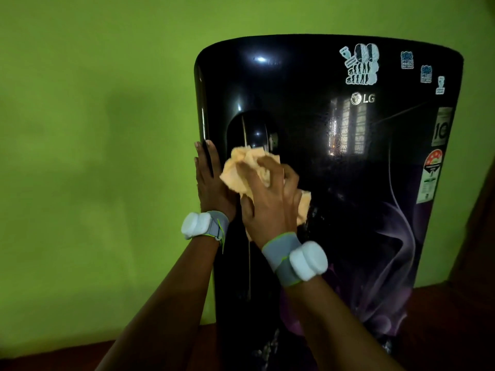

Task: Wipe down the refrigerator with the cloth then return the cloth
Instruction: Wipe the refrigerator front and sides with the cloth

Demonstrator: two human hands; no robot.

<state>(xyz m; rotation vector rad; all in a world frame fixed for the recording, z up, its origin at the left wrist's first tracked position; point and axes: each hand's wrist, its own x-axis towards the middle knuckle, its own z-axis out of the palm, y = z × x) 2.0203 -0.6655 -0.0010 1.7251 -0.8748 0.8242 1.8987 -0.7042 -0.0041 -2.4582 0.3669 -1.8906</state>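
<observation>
A glossy black refrigerator [348,162] with a purple flower print and several stickers stands against a green wall. My right hand [270,199] presses a crumpled peach cloth [241,167] against the door, just below the recessed handle [251,132]. Part of the cloth sticks out to the right of that hand. My left hand [211,180] lies flat with straight fingers on the door's left edge, touching the cloth's left side. Both wrists wear grey bands with white pods.
The green wall [93,129] fills the left side. A dark reddish floor [450,325] shows at the bottom right and bottom left. A dark brown edge [479,210] rises at the far right.
</observation>
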